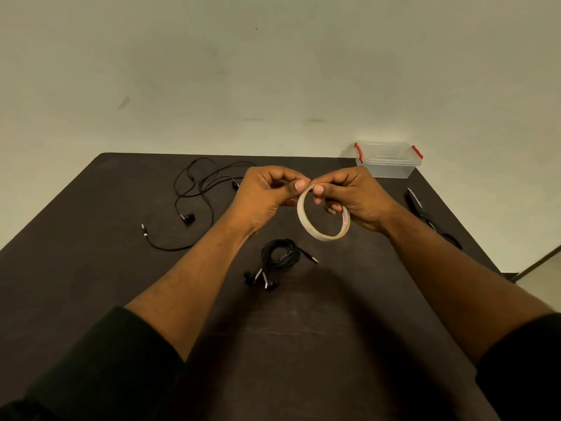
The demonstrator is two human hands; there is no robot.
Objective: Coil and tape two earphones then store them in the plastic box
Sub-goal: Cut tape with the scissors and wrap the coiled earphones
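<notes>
Head view: both hands are raised over the table [91, 268], working a tape roll [306, 224] between them. The right hand [355, 202] grips the roll, fingers curled through the ring and thumb on its top edge; the left hand [267, 192] pinches at that same top edge with thumb and forefinger, most likely picking at the loose end, though the end itself is too small to make out. The coiled earphone [280, 253] lies on the table directly below and nearer the person than the roll, its plug pointing right and its buds toward the body, so a freed strip would have to come straight down to it; it sits about midway between the two forearms, slightly closer to the left one. The second earphone [194, 202] lies uncoiled to the far left, nearer the left hand. The box [388, 161] stands with its lid on at the far right corner, beyond the right hand. Scissors [425, 214] lie at the right edge.
</notes>
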